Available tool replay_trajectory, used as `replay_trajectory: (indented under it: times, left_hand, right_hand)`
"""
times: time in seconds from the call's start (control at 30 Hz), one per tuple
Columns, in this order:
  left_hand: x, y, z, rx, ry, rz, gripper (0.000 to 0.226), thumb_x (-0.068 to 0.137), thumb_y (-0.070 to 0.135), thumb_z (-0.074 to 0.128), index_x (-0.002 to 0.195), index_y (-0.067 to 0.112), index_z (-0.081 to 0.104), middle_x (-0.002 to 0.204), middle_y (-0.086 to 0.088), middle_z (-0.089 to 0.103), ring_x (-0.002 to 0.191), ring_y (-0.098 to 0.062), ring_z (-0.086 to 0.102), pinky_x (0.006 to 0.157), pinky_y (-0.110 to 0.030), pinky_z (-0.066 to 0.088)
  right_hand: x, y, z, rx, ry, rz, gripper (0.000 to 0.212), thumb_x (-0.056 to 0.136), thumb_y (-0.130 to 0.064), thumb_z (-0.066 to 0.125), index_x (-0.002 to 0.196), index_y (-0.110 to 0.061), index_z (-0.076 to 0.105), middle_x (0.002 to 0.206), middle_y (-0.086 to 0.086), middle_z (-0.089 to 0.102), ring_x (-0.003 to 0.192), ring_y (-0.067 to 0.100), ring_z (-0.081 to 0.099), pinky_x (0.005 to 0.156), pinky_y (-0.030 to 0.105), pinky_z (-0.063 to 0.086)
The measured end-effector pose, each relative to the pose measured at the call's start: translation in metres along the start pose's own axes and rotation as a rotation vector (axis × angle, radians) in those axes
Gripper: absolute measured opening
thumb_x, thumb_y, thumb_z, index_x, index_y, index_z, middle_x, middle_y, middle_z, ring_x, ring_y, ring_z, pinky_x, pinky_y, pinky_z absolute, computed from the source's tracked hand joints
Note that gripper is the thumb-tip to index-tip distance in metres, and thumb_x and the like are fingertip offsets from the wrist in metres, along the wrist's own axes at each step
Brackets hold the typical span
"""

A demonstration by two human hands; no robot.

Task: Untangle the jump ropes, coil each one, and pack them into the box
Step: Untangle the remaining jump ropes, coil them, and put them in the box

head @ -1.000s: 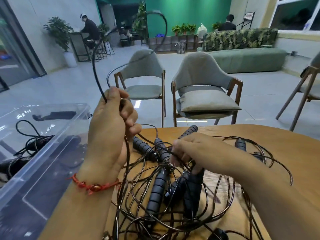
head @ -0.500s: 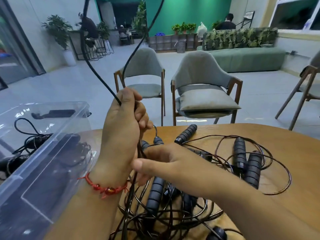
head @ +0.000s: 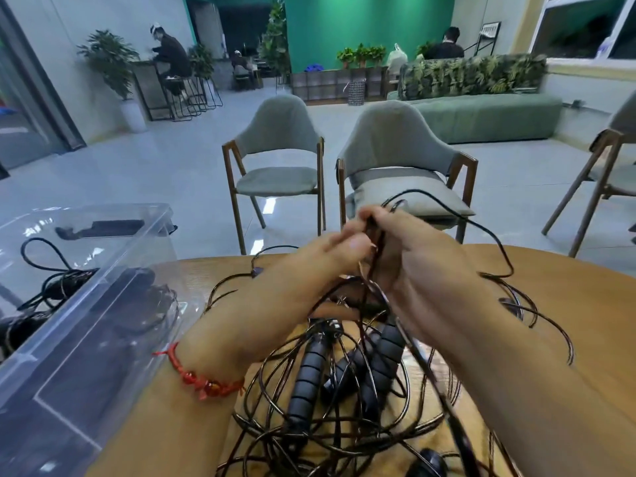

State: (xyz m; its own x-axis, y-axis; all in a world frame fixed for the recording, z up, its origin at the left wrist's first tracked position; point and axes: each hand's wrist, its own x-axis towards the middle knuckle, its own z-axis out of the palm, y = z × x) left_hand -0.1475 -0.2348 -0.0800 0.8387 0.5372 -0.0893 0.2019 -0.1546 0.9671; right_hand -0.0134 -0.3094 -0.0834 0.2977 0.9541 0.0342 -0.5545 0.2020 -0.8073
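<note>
The left hand [head: 309, 259] and right hand [head: 426, 270] pinch one cord [head: 414, 191] in curled fingers above the tangle [head: 306, 373]; the clear box [head: 86, 301] holds black ropes [head: 51, 287].

Cool, even indoor light. The floor [head: 268, 205] throws back a white glare patch; the clear box [head: 86, 321] beside me carries bright streaks. My fingers [head: 347, 241] smear with motion blur, and the chair [head: 605, 173] at the right edge leans, lens-bent.
</note>
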Motion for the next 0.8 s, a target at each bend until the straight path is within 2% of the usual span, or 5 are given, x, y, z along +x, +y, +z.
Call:
replay_trajectory:
  times: [0.17, 0.27, 0.47, 0.63, 0.8]
  left_hand:
    - [-0.009, -0.015, -0.008, 0.188, -0.133, 0.041, 0.032, 0.114, 0.034, 0.044, 0.139, 0.027, 0.063, 0.116, -0.002, 0.078, 0.112, -0.014, 0.074, 0.089, -0.051, 0.063]
    - [-0.003, -0.015, -0.004, 0.361, 0.002, 0.068, 0.028, 0.112, 0.039, 0.047, 0.114, 0.035, 0.075, 0.102, 0.022, 0.076, 0.092, 0.007, 0.071, 0.073, -0.023, 0.054]
    - [-0.008, -0.018, -0.039, 0.622, -0.024, -0.106, 0.044, 0.102, 0.045, 0.063, 0.064, 0.022, 0.062, 0.060, 0.009, 0.053, 0.053, -0.003, 0.046, 0.062, -0.025, 0.039]
    - [-0.010, -0.020, -0.069, 0.918, 0.258, -0.396, 0.050, 0.094, 0.048, 0.070, 0.058, 0.019, 0.052, 0.057, 0.006, 0.047, 0.059, -0.013, 0.043, 0.056, -0.027, 0.031]
    - [-0.009, -0.020, -0.064, 1.054, 0.392, -0.474, 0.030, 0.100, 0.049, 0.062, 0.079, 0.029, 0.057, 0.086, 0.006, 0.060, 0.076, -0.008, 0.051, 0.058, -0.027, 0.031]
  right_hand:
    - [0.009, -0.018, -0.016, 0.130, 0.041, -0.089, 0.019, 0.114, -0.028, 0.045, 0.108, -0.018, 0.059, 0.072, -0.006, 0.048, 0.055, 0.008, 0.050, 0.056, 0.028, 0.055]
    - [0.011, -0.023, -0.024, 0.130, 0.052, -0.110, 0.020, 0.114, -0.031, 0.044, 0.105, -0.021, 0.060, 0.068, -0.009, 0.035, 0.050, 0.006, 0.029, 0.044, 0.018, 0.034]
    - [0.017, -0.035, -0.035, 0.134, 0.117, -0.174, 0.021, 0.115, -0.031, 0.043, 0.107, -0.024, 0.061, 0.067, -0.008, 0.030, 0.049, 0.006, 0.021, 0.038, 0.019, 0.019]
    - [0.019, -0.038, -0.041, 0.107, 0.141, -0.199, 0.022, 0.116, -0.031, 0.042, 0.109, -0.024, 0.062, 0.067, -0.007, 0.029, 0.050, 0.006, 0.020, 0.039, 0.019, 0.017]
    - [0.020, -0.029, -0.037, 0.065, 0.138, -0.186, 0.022, 0.115, -0.031, 0.044, 0.110, -0.022, 0.063, 0.068, -0.007, 0.029, 0.052, 0.007, 0.019, 0.041, 0.020, 0.015]
